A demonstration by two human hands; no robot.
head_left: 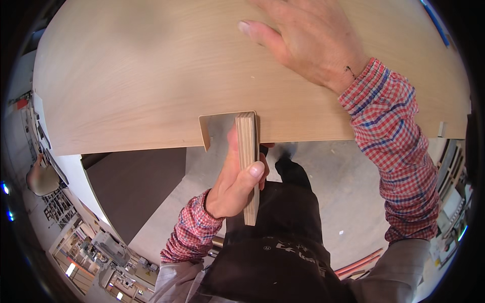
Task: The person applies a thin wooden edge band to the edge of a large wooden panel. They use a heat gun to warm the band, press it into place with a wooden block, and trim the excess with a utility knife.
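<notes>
One block [247,166], long axis running away from the person, clenched in left hand [233,187] at panel [141,76] notch; right hand [313,40] lies flat, fingers released.

A small plywood block [248,166], pale with layered edges showing, stands on its narrow side, pressed into a rectangular notch [218,129] cut in the near edge of a large, light wooden panel [141,76] that lies flat.

bright, even overhead light on the pale wooden panel [151,76], no glare, soft shadow under it darkening the floor, panel edge bowing with fisheye, corners black, background beyond the panel small and blurry.
</notes>
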